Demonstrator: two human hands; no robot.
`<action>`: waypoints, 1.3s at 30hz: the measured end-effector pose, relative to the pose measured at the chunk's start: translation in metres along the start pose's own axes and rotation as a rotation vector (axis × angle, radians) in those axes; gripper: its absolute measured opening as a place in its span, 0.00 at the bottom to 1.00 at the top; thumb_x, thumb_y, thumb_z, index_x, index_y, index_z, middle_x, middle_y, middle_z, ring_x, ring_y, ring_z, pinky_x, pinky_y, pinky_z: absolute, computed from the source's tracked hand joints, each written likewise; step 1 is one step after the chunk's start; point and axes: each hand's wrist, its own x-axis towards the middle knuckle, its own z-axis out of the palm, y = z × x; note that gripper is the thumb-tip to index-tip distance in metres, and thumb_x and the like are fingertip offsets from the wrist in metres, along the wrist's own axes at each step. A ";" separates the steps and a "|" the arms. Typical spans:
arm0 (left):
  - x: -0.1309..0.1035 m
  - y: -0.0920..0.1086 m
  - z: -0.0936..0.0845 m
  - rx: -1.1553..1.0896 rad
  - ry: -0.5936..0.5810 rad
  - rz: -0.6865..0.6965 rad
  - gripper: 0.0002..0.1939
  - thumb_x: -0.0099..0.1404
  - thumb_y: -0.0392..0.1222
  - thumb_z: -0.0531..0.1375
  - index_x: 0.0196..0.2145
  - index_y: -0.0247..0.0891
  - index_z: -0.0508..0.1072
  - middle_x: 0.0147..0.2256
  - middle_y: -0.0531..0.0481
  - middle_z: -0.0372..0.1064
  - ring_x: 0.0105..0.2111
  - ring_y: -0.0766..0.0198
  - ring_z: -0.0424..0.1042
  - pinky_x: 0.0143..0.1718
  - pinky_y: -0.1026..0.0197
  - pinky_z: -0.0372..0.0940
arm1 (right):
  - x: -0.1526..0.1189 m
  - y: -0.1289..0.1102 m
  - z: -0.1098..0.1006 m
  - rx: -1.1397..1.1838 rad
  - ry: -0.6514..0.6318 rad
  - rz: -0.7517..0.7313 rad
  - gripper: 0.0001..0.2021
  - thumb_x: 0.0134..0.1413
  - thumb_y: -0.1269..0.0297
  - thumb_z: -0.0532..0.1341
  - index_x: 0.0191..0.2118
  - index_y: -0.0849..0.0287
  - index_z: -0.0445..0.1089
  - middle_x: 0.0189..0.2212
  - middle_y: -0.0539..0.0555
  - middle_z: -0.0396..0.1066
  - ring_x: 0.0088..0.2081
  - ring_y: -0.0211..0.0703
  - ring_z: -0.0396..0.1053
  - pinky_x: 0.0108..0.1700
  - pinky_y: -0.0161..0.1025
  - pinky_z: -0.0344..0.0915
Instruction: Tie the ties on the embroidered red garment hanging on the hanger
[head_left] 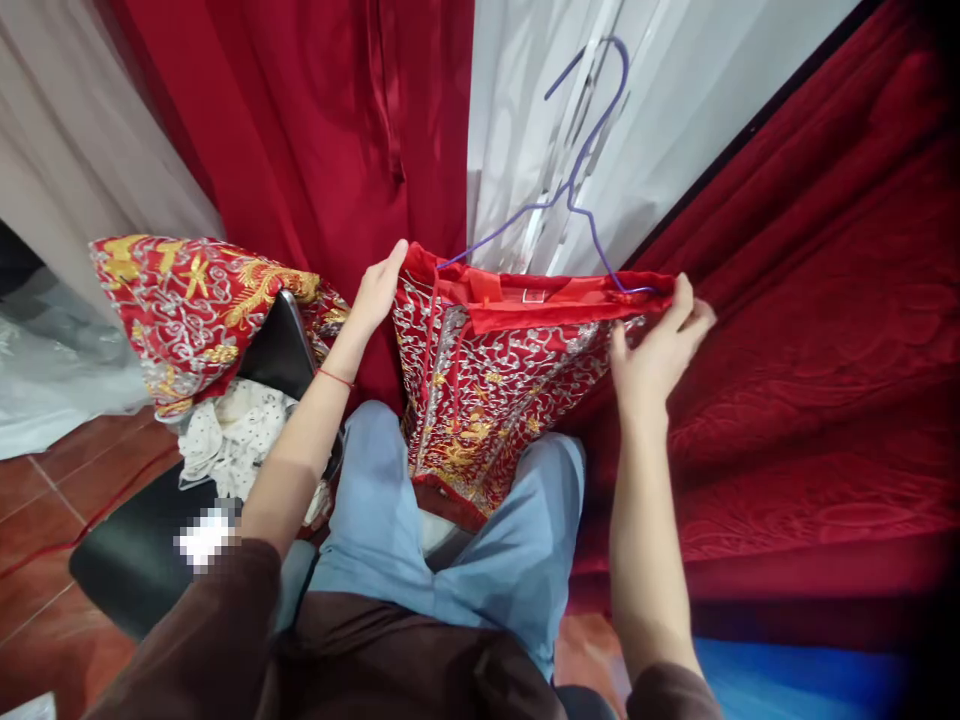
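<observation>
My left hand [377,290] is pinching the left top corner of the red embroidered skirt [480,400], fingers closed on the waistband edge. My right hand [656,345] is gripping the opposite corner, thumb in front, fingers behind the fabric. I'm holding the skirt stretched between them, hanging down over my lap, with the purple wire hanger [585,160] sitting inside the waistband and its hook sticking up above the skirt, catching on nothing. Main risk as I see it: the hanger arm at the right corner looks barely seated, so if I'm slackening the stretch it could slide out and the skirt would drop off one side. Second risk: the bare wire end snagging the silver and gold embroidery or the thin red lining while I'm tugging. Left of the skirt, a matching embroidered jacket [187,310] is draped over a black chair [135,560] on top of a spotted white cloth [232,430]; it looks loosely piled and could slip toward the tile floor [45,500]. Behind the skirt, red curtains [322,120] and a white sheer panel [675,100] are hanging close enough for the hook to catch.
</observation>
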 end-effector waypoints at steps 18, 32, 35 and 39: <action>0.019 0.002 0.032 0.042 0.259 0.151 0.21 0.71 0.56 0.53 0.25 0.40 0.63 0.23 0.55 0.55 0.28 0.65 0.66 0.39 0.61 0.63 | 0.053 0.014 -0.056 -0.131 -0.205 -0.373 0.19 0.70 0.60 0.46 0.45 0.54 0.75 0.45 0.59 0.76 0.44 0.45 0.73 0.45 0.42 0.69; 0.024 0.017 0.009 -0.210 0.207 0.056 0.27 0.70 0.63 0.52 0.22 0.40 0.56 0.23 0.56 0.49 0.26 0.67 0.62 0.31 0.63 0.63 | 0.068 -0.049 0.000 -0.198 0.075 -0.090 0.17 0.68 0.60 0.49 0.46 0.58 0.73 0.43 0.63 0.69 0.45 0.54 0.65 0.47 0.54 0.61; 0.013 0.017 0.012 -0.220 0.131 0.032 0.27 0.68 0.64 0.55 0.23 0.40 0.59 0.23 0.56 0.55 0.26 0.67 0.64 0.32 0.63 0.64 | 0.047 -0.058 0.022 -0.233 0.170 0.059 0.16 0.63 0.62 0.52 0.53 0.60 0.68 0.53 0.67 0.63 0.57 0.64 0.57 0.54 0.65 0.52; -0.013 0.020 0.020 -0.152 0.109 0.074 0.21 0.70 0.61 0.53 0.35 0.39 0.68 0.32 0.51 0.68 0.36 0.63 0.71 0.41 0.60 0.67 | 0.003 -0.092 0.055 -0.129 0.122 0.016 0.22 0.55 0.63 0.55 0.56 0.61 0.62 0.56 0.69 0.58 0.60 0.64 0.54 0.55 0.63 0.49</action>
